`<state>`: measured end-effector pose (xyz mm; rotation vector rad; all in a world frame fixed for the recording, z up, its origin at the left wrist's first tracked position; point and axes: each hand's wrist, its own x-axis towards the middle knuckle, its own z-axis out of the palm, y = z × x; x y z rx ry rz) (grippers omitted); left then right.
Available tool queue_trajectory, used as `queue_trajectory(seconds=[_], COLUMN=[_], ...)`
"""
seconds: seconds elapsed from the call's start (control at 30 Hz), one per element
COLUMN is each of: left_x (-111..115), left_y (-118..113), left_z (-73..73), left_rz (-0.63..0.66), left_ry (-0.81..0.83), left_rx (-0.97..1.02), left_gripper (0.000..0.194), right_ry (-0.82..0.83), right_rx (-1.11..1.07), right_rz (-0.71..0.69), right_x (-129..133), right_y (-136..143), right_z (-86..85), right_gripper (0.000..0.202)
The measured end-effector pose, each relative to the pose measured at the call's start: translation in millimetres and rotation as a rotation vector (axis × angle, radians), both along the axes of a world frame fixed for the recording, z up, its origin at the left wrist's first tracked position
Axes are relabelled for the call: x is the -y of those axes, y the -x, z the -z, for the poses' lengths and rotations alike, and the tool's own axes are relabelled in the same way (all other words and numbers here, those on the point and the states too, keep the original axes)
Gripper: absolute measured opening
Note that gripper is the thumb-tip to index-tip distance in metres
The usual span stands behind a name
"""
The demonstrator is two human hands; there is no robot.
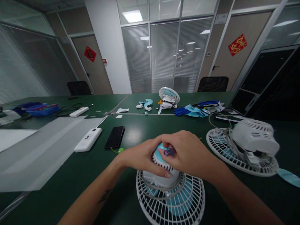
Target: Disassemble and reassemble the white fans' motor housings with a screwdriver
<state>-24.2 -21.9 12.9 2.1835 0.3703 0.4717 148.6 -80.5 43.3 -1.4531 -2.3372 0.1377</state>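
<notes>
A white fan point(194, 200) with blue blades lies grille down on the green table, its white motor housing and blue cap point(160, 155) facing up. My left hand point(146, 157) wraps round the housing, thumb and fingers on either side. Above the cap, my right hand point(185, 153) is closed on a screwdriver with a dark purple handle point(169, 152); its tip is hidden. A loop of grey cord point(161, 197) lies over the grille.
At right lies another fan point(254, 137) beside a blue blade point(288, 177). A phone point(114, 137), a white power strip point(88, 140) and translucent sheets point(51, 147) are at left. Farther back are a small fan point(169, 97), blue gloves point(181, 111) and a blue tray point(43, 109).
</notes>
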Motion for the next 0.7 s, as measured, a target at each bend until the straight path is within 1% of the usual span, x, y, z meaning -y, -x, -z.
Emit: queue_trajectory(seconds=[0.07, 0.13, 0.2, 0.3, 0.37, 0.43, 0.5, 0.57, 0.63, 0.7], left_x=[8, 18, 30, 44, 48, 48, 46, 42, 38, 35], left_y=[1, 2, 2, 2, 2, 4, 5, 7, 9, 8], left_z=[-1.1, 0.4, 5.8, 18.5, 26.1, 30.6, 32.0, 31.2, 29.7, 28.4], left_rz=[-0.075, -0.169, -0.272, -0.411, -0.471, -0.513, -0.529, -0.492, -0.421, -0.367], left_ry=[-0.066, -0.144, -0.202, -0.220, -0.217, -0.213, -0.174, -0.112, -0.086, -0.109], left_rx=[0.001, -0.013, 0.001, 0.058, 0.104, 0.146, 0.172, 0.181, 0.191, 0.196], left_gripper=[0.063, 0.059, 0.057, 0.053, 0.051, 0.055, 0.064, 0.066, 0.060, 0.051], right_ry=[0.020, 0.046, 0.078, 0.097, 0.079, 0.052, 0.029, 0.004, -0.007, 0.021], right_rx=[-0.042, -0.121, -0.229, -0.347, -0.357, -0.366, -0.394, -0.413, -0.424, -0.438], right_rz=[0.041, 0.029, -0.041, -0.194, -0.263, -0.282, -0.266, -0.231, -0.217, -0.252], right_x=[-2, -3, -2, -1, 0, 2, 3, 3, 1, -3], right_y=[2, 0, -5, -15, -20, -22, -22, -22, -24, -27], right_z=[3.6, 5.4, 5.4, 6.1, 8.6, 12.7, 16.8, 19.6, 20.6, 20.7], right_gripper=[0.008, 0.012, 0.018, 0.026, 0.024, 0.019, 0.019, 0.022, 0.024, 0.025])
